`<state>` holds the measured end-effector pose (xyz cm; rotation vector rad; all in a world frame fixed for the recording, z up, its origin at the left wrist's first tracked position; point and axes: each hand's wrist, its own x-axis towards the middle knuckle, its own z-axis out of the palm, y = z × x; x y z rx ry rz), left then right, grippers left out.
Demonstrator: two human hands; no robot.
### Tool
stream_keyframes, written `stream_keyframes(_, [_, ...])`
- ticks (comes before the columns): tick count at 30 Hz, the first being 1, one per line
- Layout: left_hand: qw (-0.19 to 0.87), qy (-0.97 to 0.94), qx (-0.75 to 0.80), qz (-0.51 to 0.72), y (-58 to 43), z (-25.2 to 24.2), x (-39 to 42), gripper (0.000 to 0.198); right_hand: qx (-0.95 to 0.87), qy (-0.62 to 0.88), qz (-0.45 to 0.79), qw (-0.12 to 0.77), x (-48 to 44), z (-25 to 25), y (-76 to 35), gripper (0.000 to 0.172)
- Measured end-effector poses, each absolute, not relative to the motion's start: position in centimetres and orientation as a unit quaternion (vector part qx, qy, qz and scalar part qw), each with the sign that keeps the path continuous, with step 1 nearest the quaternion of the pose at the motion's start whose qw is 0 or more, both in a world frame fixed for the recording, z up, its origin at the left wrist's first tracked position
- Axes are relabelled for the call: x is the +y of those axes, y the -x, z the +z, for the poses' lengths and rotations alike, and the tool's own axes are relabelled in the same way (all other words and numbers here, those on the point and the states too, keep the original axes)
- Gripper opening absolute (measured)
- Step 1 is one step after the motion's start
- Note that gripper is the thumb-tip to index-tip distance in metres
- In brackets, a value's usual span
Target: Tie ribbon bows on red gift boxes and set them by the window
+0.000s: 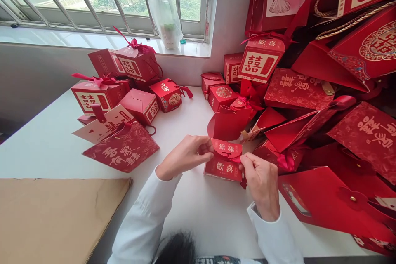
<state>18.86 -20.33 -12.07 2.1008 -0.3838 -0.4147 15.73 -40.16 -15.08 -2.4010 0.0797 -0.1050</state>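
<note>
Right there the left hand (185, 157) pinched the curved tab (225, 148) of a red paper favour box (223, 170), the right hand (260, 180) gripped its other side, and the box sat steady just below both sets of fingertips on the white table (192, 210)

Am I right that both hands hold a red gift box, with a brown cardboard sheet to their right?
No, the head view shows the brown cardboard sheet to the person's left; the left hand and right hand hold the red gift box.
</note>
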Motion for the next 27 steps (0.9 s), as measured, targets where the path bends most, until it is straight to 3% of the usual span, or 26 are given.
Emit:
stream_keyframes(5, [0.480, -0.856, -0.109, -0.158, -19.8, -13.2, -19.6, 0.012, 0.022, 0.958, -0.084, 0.275, -40.1, -15.2, -15.5, 0.032])
stream_keyframes(12, [0.445, -0.856, -0.134, -0.225, -20.7, -12.9, -18.3, 0.026, 0.035, 0.968, -0.112, 0.220, -40.3, -15.4, -14.9, 0.031])
stream_keyframes(18, [0.397, -0.865, -0.195, -0.236, -20.3, -11.8, -19.2, 0.031, 0.005, 0.946, -0.085, 0.311, -40.5, -15.2, -14.9, 0.017])
stream_keyframes(23, [0.358, -0.904, -0.167, -0.163, -19.4, -11.6, -21.5, 0.020, 0.014, 0.942, -0.042, 0.332, -40.2, -15.2, -15.1, 0.020])
stream_keyframes(27, [0.301, -0.936, -0.150, -0.101, -19.1, -11.3, -22.8, 0.026, 0.004, 0.934, -0.044, 0.354, -39.9, -14.9, -15.1, 0.021])
